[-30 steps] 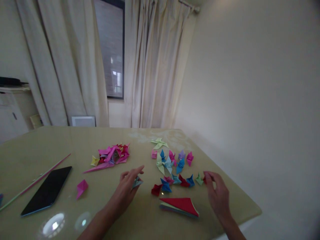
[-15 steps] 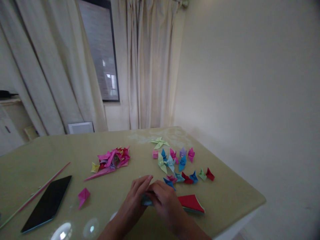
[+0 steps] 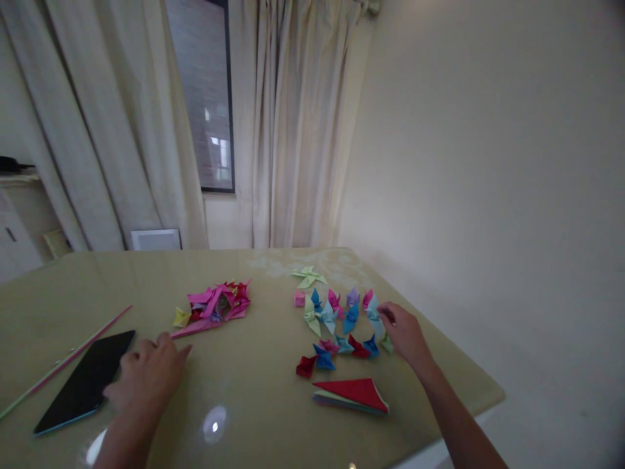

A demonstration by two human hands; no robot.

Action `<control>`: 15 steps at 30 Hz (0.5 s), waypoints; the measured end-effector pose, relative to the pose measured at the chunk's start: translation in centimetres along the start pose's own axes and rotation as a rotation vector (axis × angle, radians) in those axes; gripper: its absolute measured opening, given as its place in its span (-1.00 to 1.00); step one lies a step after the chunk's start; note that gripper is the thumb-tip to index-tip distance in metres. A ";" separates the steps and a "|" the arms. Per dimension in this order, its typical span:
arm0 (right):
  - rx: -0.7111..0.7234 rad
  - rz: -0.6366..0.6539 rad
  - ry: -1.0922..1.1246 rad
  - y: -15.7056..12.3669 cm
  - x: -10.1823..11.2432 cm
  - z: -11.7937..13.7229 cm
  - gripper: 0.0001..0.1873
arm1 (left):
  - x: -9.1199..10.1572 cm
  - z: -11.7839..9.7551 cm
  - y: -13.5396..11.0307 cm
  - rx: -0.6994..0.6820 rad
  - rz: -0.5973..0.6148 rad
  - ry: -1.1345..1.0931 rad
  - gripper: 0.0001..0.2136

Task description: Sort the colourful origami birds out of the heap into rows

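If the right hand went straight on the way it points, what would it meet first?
The light-blue folded paper at its fingertips; past that, probably the magenta folded piece, though depth is unclear.

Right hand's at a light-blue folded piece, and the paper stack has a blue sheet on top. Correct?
Wrong top colour: the paper stack has a red sheet on top, per the head view. The right hand is at a light-blue folded piece.

Pale blue crane, folded paper, looks fully creased into shape, pointy bit up top. It's roughly upright, pinched on its right side, near the table's right edge, short of the far right corner. Can't tell if it's touching down.
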State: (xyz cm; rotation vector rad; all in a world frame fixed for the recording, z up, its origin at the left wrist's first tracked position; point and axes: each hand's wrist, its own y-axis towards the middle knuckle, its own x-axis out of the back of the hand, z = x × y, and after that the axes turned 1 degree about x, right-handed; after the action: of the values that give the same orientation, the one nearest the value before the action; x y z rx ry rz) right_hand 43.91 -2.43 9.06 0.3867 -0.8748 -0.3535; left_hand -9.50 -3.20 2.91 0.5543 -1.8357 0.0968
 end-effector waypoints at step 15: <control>0.321 -0.045 0.139 -0.9 -0.6 8.0 -0.75 | -3.8 -3.4 -0.4 -0.251 0.052 -0.097 -0.70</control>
State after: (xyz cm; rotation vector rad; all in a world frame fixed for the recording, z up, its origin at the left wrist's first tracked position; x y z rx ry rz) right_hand 37.06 -4.46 12.92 0.7200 -0.7875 -0.2236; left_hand -5.51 -1.21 0.52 0.3404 -1.9223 -0.1264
